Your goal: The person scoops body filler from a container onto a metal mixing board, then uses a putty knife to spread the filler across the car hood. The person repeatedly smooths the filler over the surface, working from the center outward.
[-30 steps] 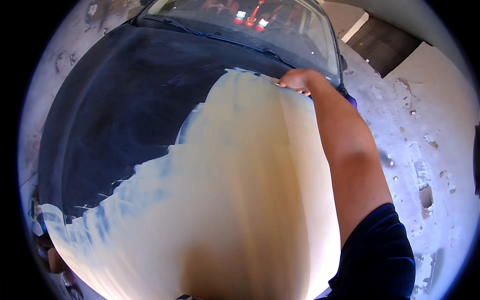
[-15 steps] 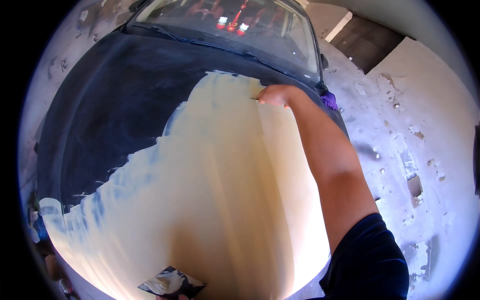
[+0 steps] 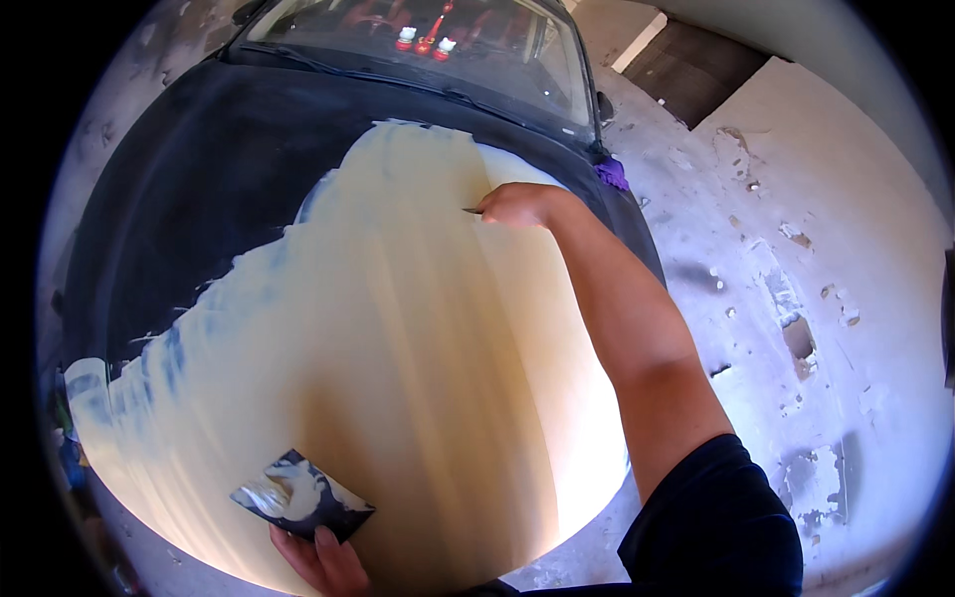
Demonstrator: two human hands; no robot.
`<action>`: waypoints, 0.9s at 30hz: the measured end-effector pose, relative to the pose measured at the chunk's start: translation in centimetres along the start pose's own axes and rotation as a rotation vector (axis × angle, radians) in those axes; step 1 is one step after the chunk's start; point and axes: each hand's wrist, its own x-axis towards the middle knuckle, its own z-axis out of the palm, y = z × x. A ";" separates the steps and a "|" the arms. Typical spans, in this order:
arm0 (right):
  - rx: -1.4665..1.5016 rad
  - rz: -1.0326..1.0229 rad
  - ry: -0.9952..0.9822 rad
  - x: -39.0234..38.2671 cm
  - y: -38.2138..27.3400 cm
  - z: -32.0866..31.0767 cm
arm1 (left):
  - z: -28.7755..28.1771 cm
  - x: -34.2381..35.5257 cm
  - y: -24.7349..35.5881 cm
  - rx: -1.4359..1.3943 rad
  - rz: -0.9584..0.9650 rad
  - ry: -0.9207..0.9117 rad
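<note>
A dark car hood (image 3: 189,169) fills the middle, much of it coated with cream-coloured putty (image 3: 338,269). At the coated right side, my right hand (image 3: 517,206) is closed around a putty spreader (image 3: 472,210). Only a thin dark corner of the spreader shows; my fingers hide the rest. Low in the picture, my left hand (image 3: 323,560) grips the near edge of a flat, dark, square putty board (image 3: 343,511). A smeared lump of cream putty (image 3: 298,491) lies on that board, which is tilted above the near part of the hood.
Beyond the hood stand the windshield (image 3: 497,75) and its wipers (image 3: 308,62). Red and white ornaments (image 3: 425,46) show behind the glass. A purple cloth (image 3: 612,174) hangs by the hood's far right corner. The pale floor (image 3: 716,328) on the right is patchy and chipped.
My right hand has drawn toward me along the coated hood. My left hand has risen farther into view with the putty board. The whole view has shifted slightly.
</note>
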 end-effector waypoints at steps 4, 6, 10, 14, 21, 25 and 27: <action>0.021 -0.045 0.050 -2.0 0.4 2.3 | 0.7 0.1 0.3 0.005 0.032 0.000; 0.048 0.025 -0.018 -3.7 -0.5 2.7 | 1.0 0.3 0.7 -0.014 -0.004 0.007; 0.111 0.036 -0.047 -7.0 -1.5 4.3 | 0.3 -0.1 0.2 -0.022 -0.011 0.010; 0.117 0.020 0.044 -9.5 -1.2 7.1 | 0.9 0.1 0.3 -0.094 -0.031 0.030; 0.120 0.132 -0.047 -14.7 -2.6 9.7 | 0.5 0.3 0.1 -0.053 -0.051 0.031; 0.158 0.191 -0.073 -17.7 -3.7 10.9 | 0.4 0.3 0.2 0.027 -0.041 0.035; 0.155 0.200 -0.046 -18.8 -3.7 12.0 | 0.5 0.3 0.4 0.057 -0.032 0.029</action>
